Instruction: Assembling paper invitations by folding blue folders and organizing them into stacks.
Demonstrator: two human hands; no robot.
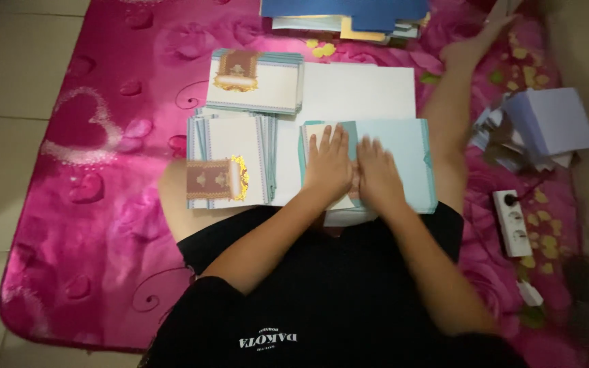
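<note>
Two hands press down side by side in the head view: the left hand (328, 163) and the right hand (378, 174) lie flat, palms down, on a pale blue folded card (397, 153), the fingers of each stretched out and held close together, gripping nothing. Their weight seems meant to flatten the card along its fold, which lies on top of a small pile just in front of the person's lap. To the left sits a stack of printed cards (230, 163) with a maroon and gold panel, fanned a little at the edges, and beyond it a second stack (255, 82) lies squared up, likely kept apart as sorted work. All of these rest on a large white sheet (366, 92) spread over a pink mat (103, 136) patterned with hearts. A bare foot (475, 44) stretches out at the upper right, near a loose heap of lilac paper (547, 126), and a white power strip (512, 221) lies well apart beside it. Dark blue sheets (345, 10) sit piled at the far edge.
</note>
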